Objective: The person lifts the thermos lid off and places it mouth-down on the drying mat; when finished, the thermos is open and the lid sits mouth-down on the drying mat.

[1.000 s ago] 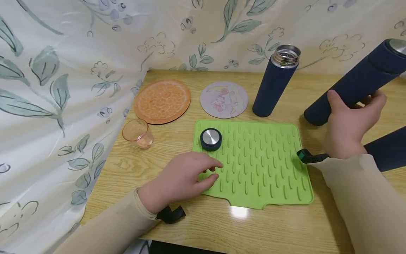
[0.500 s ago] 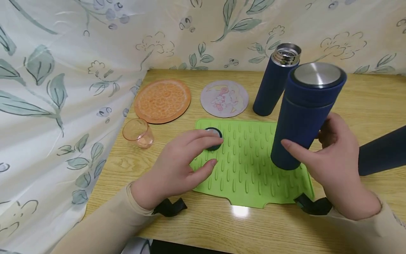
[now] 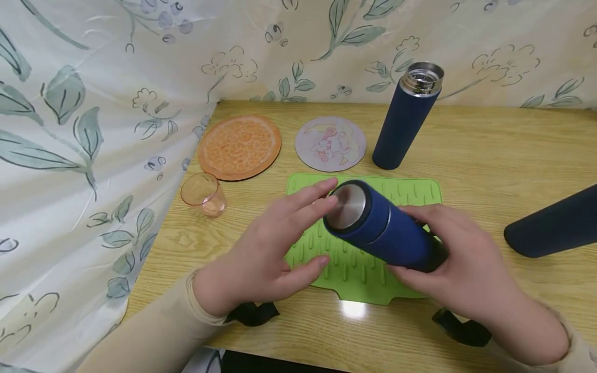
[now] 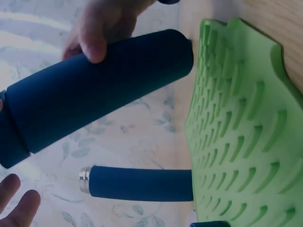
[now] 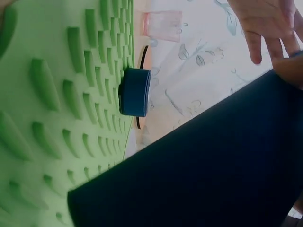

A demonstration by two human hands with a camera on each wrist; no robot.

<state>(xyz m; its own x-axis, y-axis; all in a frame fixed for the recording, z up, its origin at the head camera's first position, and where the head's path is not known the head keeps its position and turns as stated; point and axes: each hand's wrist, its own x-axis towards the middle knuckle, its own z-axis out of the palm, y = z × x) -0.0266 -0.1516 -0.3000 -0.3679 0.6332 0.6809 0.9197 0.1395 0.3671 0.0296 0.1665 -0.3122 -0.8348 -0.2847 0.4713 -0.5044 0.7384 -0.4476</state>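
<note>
My right hand (image 3: 459, 264) grips a capped dark blue thermos bottle (image 3: 396, 233) around its lower part. The bottle is tilted above the green ridged mat (image 3: 368, 290), its silver-topped cap facing left. My left hand (image 3: 275, 248) is beside that cap, fingers spread and thumb apart; its fingertips overlap the cap's edge in the head view, and contact is unclear. A loose dark blue cap (image 5: 135, 92) sits on the mat in the right wrist view, hidden in the head view. Behind the mat, an uncapped thermos bottle (image 3: 406, 122) stands upright with a bare steel neck.
A pinkish clear glass (image 3: 203, 194) stands left of the mat. An orange round mat (image 3: 240, 147) and a pale round coaster (image 3: 330, 143) lie at the back of the wooden table (image 3: 485, 150). Another dark blue bottle (image 3: 555, 223) enters at the right edge. Patterned cloth hangs behind.
The right hand has brought the capped thermos bottle from the right to above the mat and tipped its top leftward. The left hand has shifted forward and toward the bottle's cap.
</note>
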